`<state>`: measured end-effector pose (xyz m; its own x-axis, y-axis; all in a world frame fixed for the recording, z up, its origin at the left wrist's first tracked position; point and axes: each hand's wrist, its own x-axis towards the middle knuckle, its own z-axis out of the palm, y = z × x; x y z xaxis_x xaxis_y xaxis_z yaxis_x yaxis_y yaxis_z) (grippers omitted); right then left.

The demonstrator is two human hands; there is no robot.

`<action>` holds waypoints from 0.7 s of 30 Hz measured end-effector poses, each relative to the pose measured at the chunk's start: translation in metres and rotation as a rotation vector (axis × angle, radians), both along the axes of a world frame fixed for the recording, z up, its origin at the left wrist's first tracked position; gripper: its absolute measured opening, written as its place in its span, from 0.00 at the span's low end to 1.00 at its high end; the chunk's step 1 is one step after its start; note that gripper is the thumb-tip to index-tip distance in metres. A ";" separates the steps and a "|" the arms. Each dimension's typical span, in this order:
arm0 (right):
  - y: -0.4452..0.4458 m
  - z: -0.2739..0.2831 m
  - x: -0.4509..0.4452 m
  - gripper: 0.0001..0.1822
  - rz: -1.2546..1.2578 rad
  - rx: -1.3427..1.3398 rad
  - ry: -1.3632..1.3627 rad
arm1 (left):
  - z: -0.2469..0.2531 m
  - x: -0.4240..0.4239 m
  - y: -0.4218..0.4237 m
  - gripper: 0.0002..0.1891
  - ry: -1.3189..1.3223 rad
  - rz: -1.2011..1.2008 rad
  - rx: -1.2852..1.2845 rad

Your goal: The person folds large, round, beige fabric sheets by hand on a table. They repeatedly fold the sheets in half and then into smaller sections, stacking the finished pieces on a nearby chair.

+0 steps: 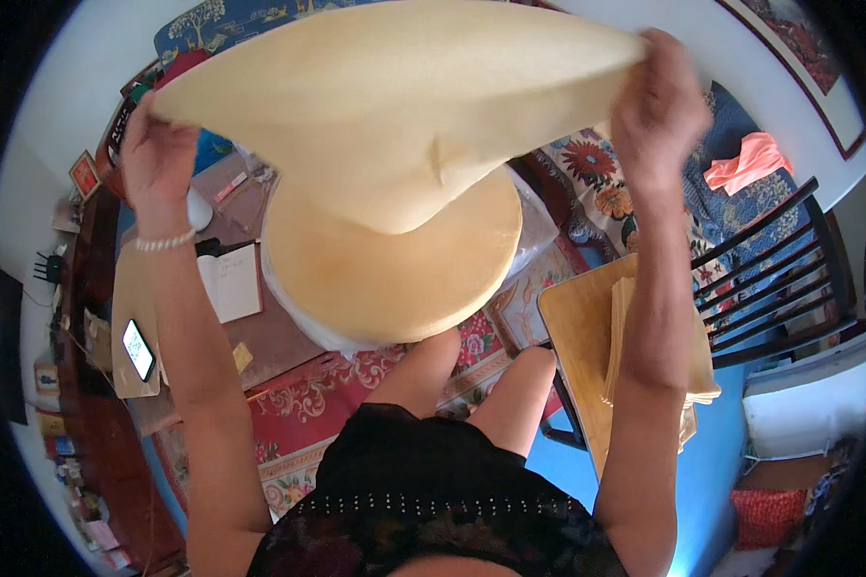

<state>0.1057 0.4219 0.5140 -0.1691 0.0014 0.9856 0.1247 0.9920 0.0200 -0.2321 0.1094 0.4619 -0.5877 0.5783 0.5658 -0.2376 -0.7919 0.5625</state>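
A large, thin, pale yellow round sheet hangs raised in front of me, its middle sagging. My left hand pinches its left edge, and a beaded bracelet circles that wrist. The right edge is gripped by my right hand, which is blurred. Below the sheet lies a thick stack of similar round yellow sheets, with clear plastic around its sides. Whether the sagging part touches the stack I cannot tell.
Left of the stack, a brown table bears an open notebook and a lit phone. At right, folded yellow sheets lie on a wooden board beside a black slatted chair. A patterned carpet covers the floor.
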 end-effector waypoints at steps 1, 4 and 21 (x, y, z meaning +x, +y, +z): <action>-0.013 0.008 0.019 0.14 -0.012 0.012 0.040 | 0.005 0.023 -0.007 0.09 -0.089 0.124 -0.006; -0.038 -0.019 0.067 0.14 -0.110 0.164 -0.115 | -0.011 0.097 -0.027 0.15 -0.015 0.316 -0.121; -0.047 -0.307 0.087 0.12 0.204 -0.323 -0.588 | -0.288 0.145 -0.079 0.06 -0.722 0.290 -0.676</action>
<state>0.1922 0.3746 0.2069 -0.7020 0.1899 0.6864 -0.0062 0.9621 -0.2725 -0.0868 0.0303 0.1739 -0.8262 0.4261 -0.3686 -0.5459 -0.4435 0.7108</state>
